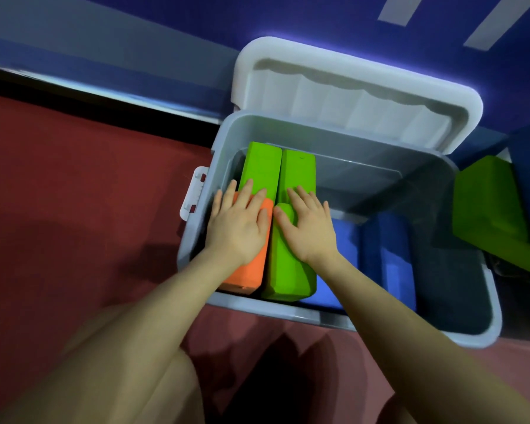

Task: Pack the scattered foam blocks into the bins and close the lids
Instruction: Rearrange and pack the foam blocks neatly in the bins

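Red carpeted floor [74, 194]: bare ground under the bin, left of everything else.

White plastic latch clip [194, 191]: hangs unfastened on the left end wall of the bin, since the lid is up.

Grey plastic storage bin [364, 324]: stands open on the floor, long side toward the person.

Orange rectangular foam block [251, 273]: stands on edge at the bin's left end, against the wall, apparently set so to save room.

Left hand [239, 223]: flat, fingers spread, palm down on the orange block's top; grips nothing. It reads as pressing the block down level.

Two green rectangular foam blocks, far pair [265, 166]: upright side by side behind the hands, touching each other.

Green rectangular foam block, near [285, 270]: on edge just beside the orange one, touching it.

Right hand [309, 228]: flat and spread on this near green block, closed on nothing, likely seating it.

Blue foam blocks [389, 264]: lie lower, in the bin's middle; their exact number is unclear.

White hinged plastic lid [349, 87]: tilted back past the far rim to keep the opening free. Closing is not yet done.

Green foam block outside [487, 209]: rests beyond the bin's right end, unpacked.
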The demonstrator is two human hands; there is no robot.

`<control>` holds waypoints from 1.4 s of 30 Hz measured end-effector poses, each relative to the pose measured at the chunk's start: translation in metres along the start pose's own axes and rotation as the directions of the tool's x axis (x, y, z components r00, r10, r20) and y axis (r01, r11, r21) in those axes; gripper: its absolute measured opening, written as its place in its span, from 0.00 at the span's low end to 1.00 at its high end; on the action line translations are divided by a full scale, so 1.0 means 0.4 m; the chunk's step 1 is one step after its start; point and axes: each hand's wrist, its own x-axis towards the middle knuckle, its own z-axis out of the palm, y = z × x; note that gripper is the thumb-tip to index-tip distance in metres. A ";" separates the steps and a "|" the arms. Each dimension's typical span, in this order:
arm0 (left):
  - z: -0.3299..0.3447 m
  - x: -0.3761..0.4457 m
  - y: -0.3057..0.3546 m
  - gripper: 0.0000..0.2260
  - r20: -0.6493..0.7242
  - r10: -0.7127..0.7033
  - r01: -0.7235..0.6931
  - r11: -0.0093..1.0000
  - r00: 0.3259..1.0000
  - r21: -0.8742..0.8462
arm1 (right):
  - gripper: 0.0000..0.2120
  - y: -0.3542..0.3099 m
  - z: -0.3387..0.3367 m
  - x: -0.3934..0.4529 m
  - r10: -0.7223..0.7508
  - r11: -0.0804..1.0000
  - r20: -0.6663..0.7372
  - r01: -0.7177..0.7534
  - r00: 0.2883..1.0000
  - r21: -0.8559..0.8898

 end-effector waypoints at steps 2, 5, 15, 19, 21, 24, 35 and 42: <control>0.006 -0.007 -0.001 0.24 -0.007 0.030 -0.030 0.999 1.000 0.025 | 0.28 0.018 0.005 -0.002 -0.002 1.000 0.011 0.001 1.000 0.015; 0.013 -0.005 -0.001 0.24 -0.004 0.059 -0.059 0.997 0.998 0.056 | 0.28 0.048 0.006 0.000 -0.001 1.000 0.023 0.002 1.000 -0.008; 0.043 -0.015 0.016 0.24 0.028 0.096 -0.096 0.995 0.995 0.029 | 0.35 0.063 0.040 -0.009 -0.013 0.999 -0.007 0.012 1.000 -0.049; 0.042 -0.016 -0.007 0.24 0.045 0.055 -0.057 0.998 0.997 0.025 | 0.33 0.049 0.056 -0.001 -0.006 1.000 0.002 0.006 1.000 0.010; 0.047 -0.016 -0.019 0.24 0.052 0.054 -0.058 0.996 0.997 0.067 | 0.32 0.047 0.064 0.004 -0.008 1.000 -0.004 0.008 1.000 0.010; 0.054 -0.011 -0.037 0.24 0.067 0.038 -0.046 0.993 0.997 0.113 | 0.31 0.037 0.077 0.018 -0.011 1.000 -0.008 0.011 1.000 0.028; 0.064 -0.015 -0.029 0.27 0.079 0.000 -0.013 0.987 0.997 0.160 | 0.28 0.007 0.011 0.140 -0.205 0.972 -0.037 0.199 0.978 -0.127; 0.075 -0.019 -0.020 0.27 -0.001 0.046 -0.045 0.989 0.999 0.144 | 0.24 0.009 0.037 0.236 -0.233 0.918 0.141 0.266 0.962 -0.295</control>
